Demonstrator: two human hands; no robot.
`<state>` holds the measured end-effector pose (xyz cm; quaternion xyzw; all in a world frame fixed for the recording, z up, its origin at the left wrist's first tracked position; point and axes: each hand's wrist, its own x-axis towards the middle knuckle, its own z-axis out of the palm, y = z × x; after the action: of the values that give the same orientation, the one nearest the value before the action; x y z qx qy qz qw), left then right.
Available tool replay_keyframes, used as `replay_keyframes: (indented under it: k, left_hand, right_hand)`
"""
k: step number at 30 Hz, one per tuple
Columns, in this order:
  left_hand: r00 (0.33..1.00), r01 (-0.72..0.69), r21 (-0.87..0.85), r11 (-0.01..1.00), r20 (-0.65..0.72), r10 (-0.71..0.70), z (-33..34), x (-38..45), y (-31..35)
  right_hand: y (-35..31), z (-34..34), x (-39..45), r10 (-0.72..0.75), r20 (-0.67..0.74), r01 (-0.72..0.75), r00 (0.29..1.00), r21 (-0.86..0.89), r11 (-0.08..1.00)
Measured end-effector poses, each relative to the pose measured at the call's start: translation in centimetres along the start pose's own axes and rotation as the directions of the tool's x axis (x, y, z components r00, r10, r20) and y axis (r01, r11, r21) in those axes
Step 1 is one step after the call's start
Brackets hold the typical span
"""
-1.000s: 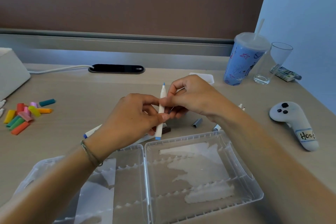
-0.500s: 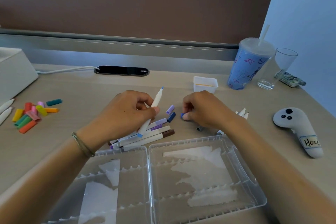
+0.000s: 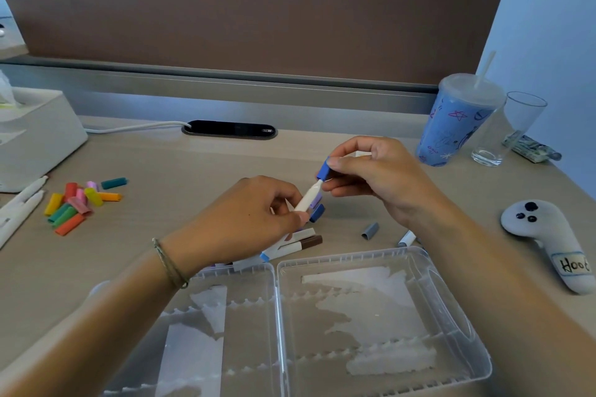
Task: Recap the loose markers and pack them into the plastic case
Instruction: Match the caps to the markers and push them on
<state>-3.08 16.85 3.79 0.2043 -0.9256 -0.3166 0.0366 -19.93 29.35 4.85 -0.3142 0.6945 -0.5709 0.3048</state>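
Observation:
My left hand (image 3: 245, 219) grips a white marker (image 3: 308, 198) tilted up to the right. My right hand (image 3: 377, 177) pinches a blue cap (image 3: 323, 170) over the marker's tip; how far it is seated I cannot tell. Under my left hand lies a small pile of white markers (image 3: 290, 245) with brown and blue ends, and loose purple and blue caps (image 3: 316, 212) beside it. A grey cap (image 3: 370, 230) lies alone further right. The clear plastic case (image 3: 451, 316) lies open in front of me, both halves holding no markers.
A heap of coloured caps (image 3: 77, 206) and two white markers (image 3: 22, 203) lie at the left by a white tissue box (image 3: 38, 135). At the right stand a blue tumbler (image 3: 458, 122) and a glass (image 3: 506, 129); a plush controller (image 3: 554, 242) lies nearer.
My right hand picked a blue cap off the table and brought it up to the marker's tip. The left hand raised the marker slightly toward it.

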Motion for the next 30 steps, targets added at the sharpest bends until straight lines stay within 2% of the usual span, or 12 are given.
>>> replay_keyframes:
  k: [5,7,10,14,18,21,25,27,30]
  left_hand:
    - [0.999,-0.005,-0.054,0.999,-0.045,0.002,0.0,0.2,-0.2]
    - [1.000,0.020,-0.218,0.976,0.000,-0.020,-0.1,0.3,-0.4]
    - [0.994,0.091,-0.480,0.873,0.099,-0.049,-0.1,0.4,-0.7]
    - [0.995,0.102,-0.588,0.802,0.068,-0.077,0.6,0.4,-0.7]
    - [0.995,0.100,-0.566,0.818,0.061,-0.079,1.1,0.4,-0.8]
    - [0.995,0.093,-0.504,0.858,0.083,-0.059,0.5,0.6,-1.0]
    - [0.998,0.056,-0.409,0.911,0.045,-0.041,-1.2,0.7,-1.3]
    - [0.997,0.077,-0.367,0.927,0.048,-0.064,-2.2,0.7,-1.8]
    - [0.993,0.118,-0.250,0.961,0.018,-0.117,-3.5,0.6,-2.8]
  right_hand:
    - [-0.2,0.5,-0.2,-0.043,0.024,0.043,0.999,-0.039,0.998]
    - [-0.2,0.7,-0.3,-0.088,0.032,0.090,0.996,-0.068,0.994]
    - [-0.1,0.9,-0.3,-0.165,0.033,0.167,0.986,-0.102,0.981]
    - [0.1,1.6,-0.5,-0.206,0.036,0.209,0.978,-0.104,0.972]
    - [0.6,2.2,-0.5,-0.208,0.027,0.209,0.978,-0.126,0.970]
    - [0.3,1.8,-0.4,-0.153,0.053,0.159,0.987,-0.138,0.978]
    - [-0.3,0.5,-0.2,-0.096,0.096,0.104,0.991,-0.089,0.991]
    - [-0.4,-0.4,0.0,-0.062,0.105,0.067,0.993,-0.047,0.997]
    - [-0.2,-1.9,0.3,0.025,0.155,-0.009,0.988,-0.102,0.995]
